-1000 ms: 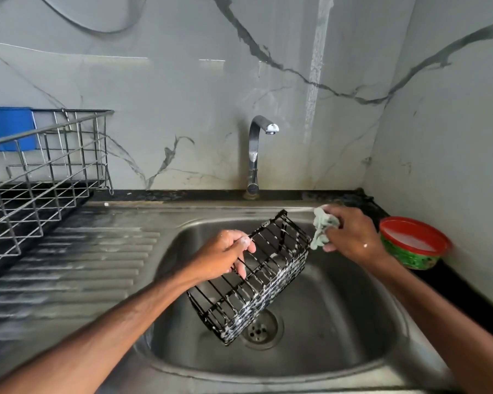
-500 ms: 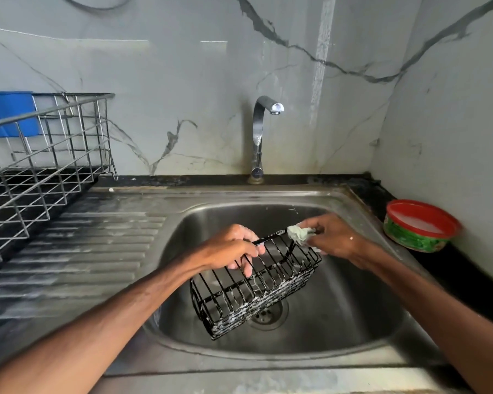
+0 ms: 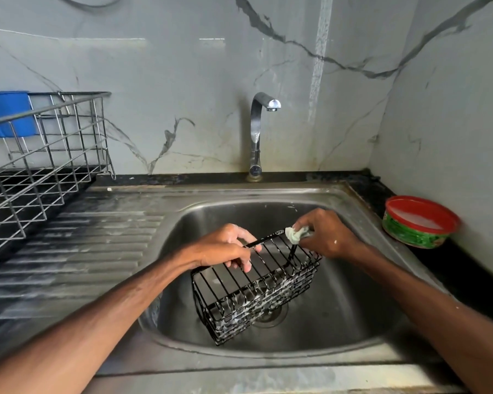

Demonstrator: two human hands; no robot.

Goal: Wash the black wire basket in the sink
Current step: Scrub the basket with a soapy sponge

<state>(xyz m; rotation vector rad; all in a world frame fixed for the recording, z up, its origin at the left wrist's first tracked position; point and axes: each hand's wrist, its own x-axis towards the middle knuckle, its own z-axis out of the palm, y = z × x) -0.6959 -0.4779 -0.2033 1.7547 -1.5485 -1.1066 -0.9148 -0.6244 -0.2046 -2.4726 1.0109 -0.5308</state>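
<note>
At far left a blue board (image 3: 7,113) stands behind a wire rack (image 3: 40,172), which sits at the counter's edge beside the ribbed drainboard (image 3: 97,237). The drainboard surface appears wet and streaked. The left hand (image 3: 225,247) reaches in over the sink (image 3: 353,294) and grips the basket (image 3: 256,291) at its upper left rim, fingers curled round the top wire and through the bars. The basket is held over the basin, tilted, its lower end toward the camera and above the drain (image 3: 271,315); whether it touches the sink floor cannot be told. White suds cling to its lower wires. Behind, the tap (image 3: 258,132) stands upright at the back ledge, with no water visible from its spout. The right hand (image 3: 325,233) pinches a pale green cloth (image 3: 295,234) between thumb and fingers and presses it against the basket's upper right corner. At far right a green tub (image 3: 419,221) with a red rim rests on the dark counter against the wall, well apart from the basket.
</note>
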